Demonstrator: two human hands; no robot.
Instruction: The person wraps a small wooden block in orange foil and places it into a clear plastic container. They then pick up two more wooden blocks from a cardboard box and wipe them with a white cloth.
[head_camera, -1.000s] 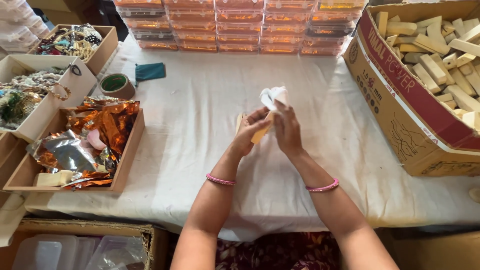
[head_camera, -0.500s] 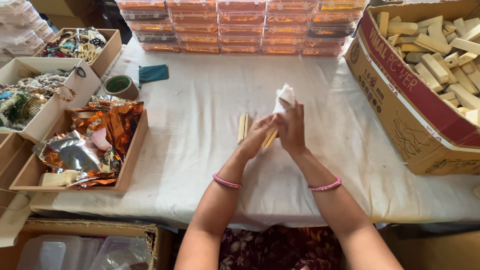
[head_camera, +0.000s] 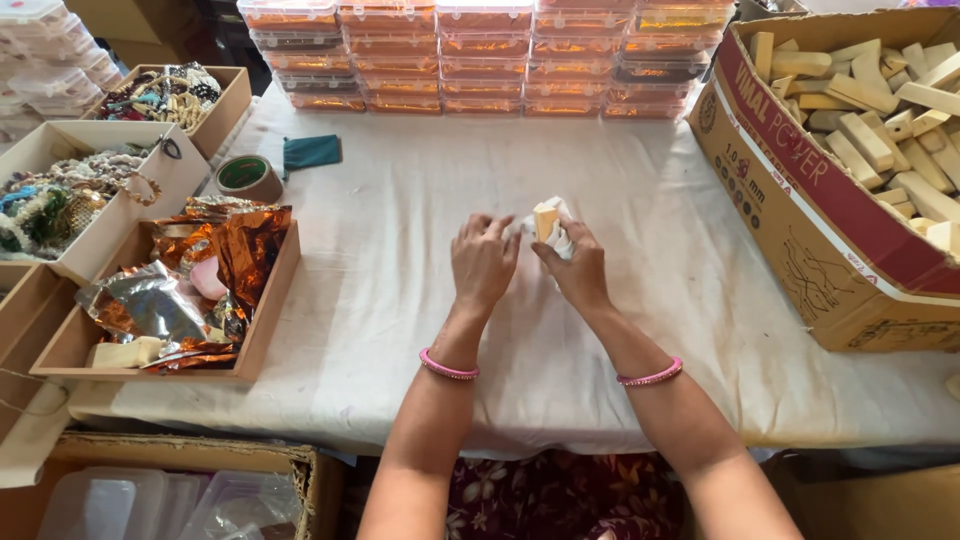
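Head view: right hand (head_camera: 578, 270) fingers grip wooden block (head_camera: 544, 220) in white wrapper (head_camera: 560, 238); left hand (head_camera: 482, 262) fingers loosely curled alongside.

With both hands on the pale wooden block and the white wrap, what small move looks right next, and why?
Probably fold the loose white wrap up over the pale wooden block's bare top end. The block stands half covered in the right hand, its top exposed, while the left hand rests beside it with fingertips at the wrap's edge, well placed to tuck it in.
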